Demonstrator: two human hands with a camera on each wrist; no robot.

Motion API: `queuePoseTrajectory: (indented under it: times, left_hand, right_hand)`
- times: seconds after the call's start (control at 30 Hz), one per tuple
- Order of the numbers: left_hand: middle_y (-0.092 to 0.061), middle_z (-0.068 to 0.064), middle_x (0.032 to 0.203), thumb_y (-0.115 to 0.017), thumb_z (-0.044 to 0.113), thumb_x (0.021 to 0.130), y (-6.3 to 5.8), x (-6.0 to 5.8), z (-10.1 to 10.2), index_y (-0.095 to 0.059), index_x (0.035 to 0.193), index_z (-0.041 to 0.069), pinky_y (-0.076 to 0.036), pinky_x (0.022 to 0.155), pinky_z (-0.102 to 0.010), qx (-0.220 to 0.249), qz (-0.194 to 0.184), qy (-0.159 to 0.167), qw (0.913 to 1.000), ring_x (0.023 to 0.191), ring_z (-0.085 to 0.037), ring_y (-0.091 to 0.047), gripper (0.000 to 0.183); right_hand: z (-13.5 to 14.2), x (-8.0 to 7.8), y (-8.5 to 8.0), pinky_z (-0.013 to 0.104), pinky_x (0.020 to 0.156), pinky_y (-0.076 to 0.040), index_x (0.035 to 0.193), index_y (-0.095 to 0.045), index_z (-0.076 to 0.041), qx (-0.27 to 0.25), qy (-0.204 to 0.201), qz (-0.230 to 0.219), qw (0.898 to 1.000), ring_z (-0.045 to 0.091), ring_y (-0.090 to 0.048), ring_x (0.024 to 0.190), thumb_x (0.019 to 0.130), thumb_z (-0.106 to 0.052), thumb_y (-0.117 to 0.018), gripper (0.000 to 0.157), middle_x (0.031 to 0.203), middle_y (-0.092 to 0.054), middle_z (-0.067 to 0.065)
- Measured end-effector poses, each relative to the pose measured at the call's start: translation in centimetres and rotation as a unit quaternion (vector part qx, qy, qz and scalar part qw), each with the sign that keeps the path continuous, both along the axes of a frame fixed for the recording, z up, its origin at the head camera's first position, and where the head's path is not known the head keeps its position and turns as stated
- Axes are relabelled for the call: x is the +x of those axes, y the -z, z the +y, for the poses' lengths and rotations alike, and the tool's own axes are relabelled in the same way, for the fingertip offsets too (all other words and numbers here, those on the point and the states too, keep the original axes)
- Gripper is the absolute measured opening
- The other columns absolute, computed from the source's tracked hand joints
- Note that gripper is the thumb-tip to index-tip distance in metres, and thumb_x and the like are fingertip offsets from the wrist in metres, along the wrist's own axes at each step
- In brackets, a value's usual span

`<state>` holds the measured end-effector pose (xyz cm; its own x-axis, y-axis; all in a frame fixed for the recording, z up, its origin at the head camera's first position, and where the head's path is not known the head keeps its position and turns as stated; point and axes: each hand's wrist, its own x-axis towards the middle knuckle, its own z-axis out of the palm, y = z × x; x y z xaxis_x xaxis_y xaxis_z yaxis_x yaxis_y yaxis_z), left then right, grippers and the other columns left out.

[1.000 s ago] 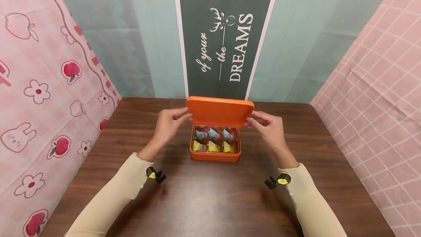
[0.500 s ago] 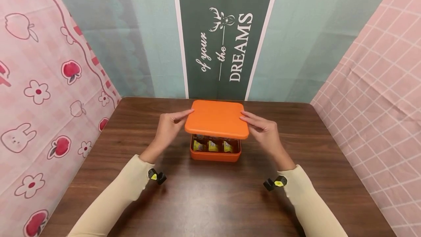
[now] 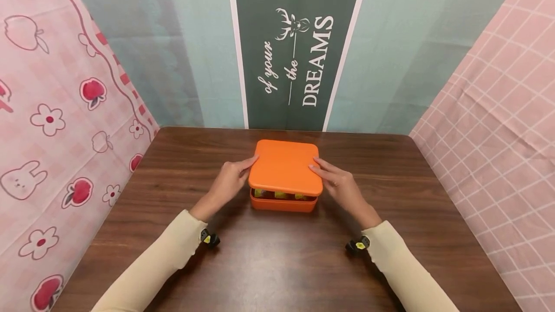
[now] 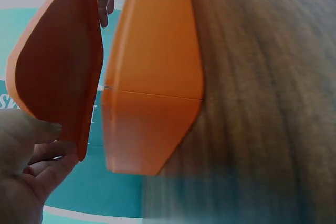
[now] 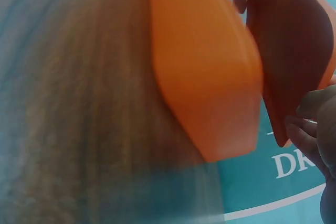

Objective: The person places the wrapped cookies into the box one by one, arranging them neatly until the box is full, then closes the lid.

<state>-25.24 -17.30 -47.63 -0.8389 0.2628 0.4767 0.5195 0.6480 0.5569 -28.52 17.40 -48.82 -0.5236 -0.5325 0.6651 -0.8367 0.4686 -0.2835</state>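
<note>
An orange lid hangs tilted just over an orange box, its front edge close above the box's front rim. My left hand pinches the lid's left edge between thumb and fingers. At the opposite edge, my right hand grips the lid the same way. Yellow-wrapped pieces peek through the front gap; the rest of the contents is hidden under the lid. From the left wrist view, the lid's underside stands apart from the box wall. The right wrist view also shows a gap between the lid and box.
The box rests on a dark wood-grain table. Behind the table hangs a teal cloth with a dark printed strip. Pink patterned cloths stand at the left and right.
Both hands have brought the lid down and toward me, from steeply raised to nearly flat over the box. The blue pieces at the back are now covered. The box has stayed put.
</note>
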Motion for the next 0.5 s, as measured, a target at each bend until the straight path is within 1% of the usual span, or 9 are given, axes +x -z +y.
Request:
queuePoseTrajectory:
  times: [0.07, 0.13, 0.2, 0.27, 0.4, 0.5]
  left_hand:
    - [-0.064, -0.014, 0.133, -0.065, -0.005, 0.096, 0.5, 0.1, 0.0, -0.060, 0.140, 0.006, -0.059, 0.085, -0.036, -0.022, -0.003, 0.001, 0.9998, 0.103, -0.020, -0.070, 0.046]
    - [-0.063, -0.016, 0.134, -0.062, -0.007, 0.096, 0.9, 0.1, 0.1, -0.059, 0.141, 0.004, -0.056, 0.092, -0.039, -0.042, 0.001, 0.000, 0.9991, 0.115, -0.025, -0.067, 0.046]
    - [-0.063, -0.017, 0.134, -0.060, -0.010, 0.096, 1.3, 0.2, 0.2, -0.058, 0.142, 0.002, -0.054, 0.096, -0.040, -0.058, 0.004, -0.001, 0.9983, 0.120, -0.028, -0.064, 0.047]
    - [-0.061, -0.020, 0.135, -0.058, -0.015, 0.093, 1.5, 0.3, 0.2, -0.056, 0.142, 0.000, -0.053, 0.097, -0.042, -0.064, 0.001, 0.000, 0.9979, 0.122, -0.030, -0.062, 0.052]
    - [-0.058, -0.020, 0.139, -0.055, -0.025, 0.082, 1.7, 0.5, 0.3, -0.052, 0.145, 0.000, -0.050, 0.100, -0.043, -0.067, -0.025, -0.001, 0.9974, 0.127, -0.029, -0.059, 0.067]
    - [-0.056, -0.019, 0.141, -0.052, -0.028, 0.077, 1.8, 0.7, 0.4, -0.051, 0.146, 0.000, -0.048, 0.102, -0.043, -0.067, -0.039, -0.007, 0.9970, 0.129, -0.028, -0.057, 0.074]
  right_hand:
    - [0.0, 0.1, 0.4, 0.040, 0.086, -0.056, 0.131, -0.070, -0.009, 0.022, 0.000, 0.005, 1.000, 0.034, -0.065, 0.119, 0.077, 0.017, -0.078, 0.061, 0.140, -0.061, 0.016]
    - [0.0, 0.2, 0.6, 0.042, 0.084, -0.057, 0.133, -0.068, -0.010, 0.042, 0.003, 0.011, 0.999, 0.034, -0.066, 0.117, 0.078, 0.015, -0.079, 0.062, 0.141, -0.060, 0.016]
    - [0.0, 0.2, 0.9, 0.042, 0.084, -0.057, 0.135, -0.067, -0.011, 0.059, 0.007, 0.015, 0.998, 0.034, -0.066, 0.116, 0.079, 0.012, -0.080, 0.062, 0.143, -0.059, 0.015]
    - [0.0, 0.2, 1.0, 0.042, 0.084, -0.057, 0.136, -0.066, -0.012, 0.070, 0.012, 0.017, 0.997, 0.034, -0.066, 0.116, 0.080, 0.010, -0.080, 0.062, 0.144, -0.058, 0.014]
    - [0.0, 0.0, 1.4, 0.042, 0.084, -0.058, 0.137, -0.065, -0.013, 0.084, 0.017, 0.024, 0.996, 0.034, -0.067, 0.114, 0.081, 0.009, -0.080, 0.062, 0.144, -0.058, 0.014]
    - [0.1, -0.1, 1.7, 0.042, 0.082, -0.058, 0.139, -0.065, -0.013, 0.095, 0.017, 0.032, 0.995, 0.034, -0.069, 0.111, 0.081, 0.009, -0.080, 0.064, 0.144, -0.058, 0.015]
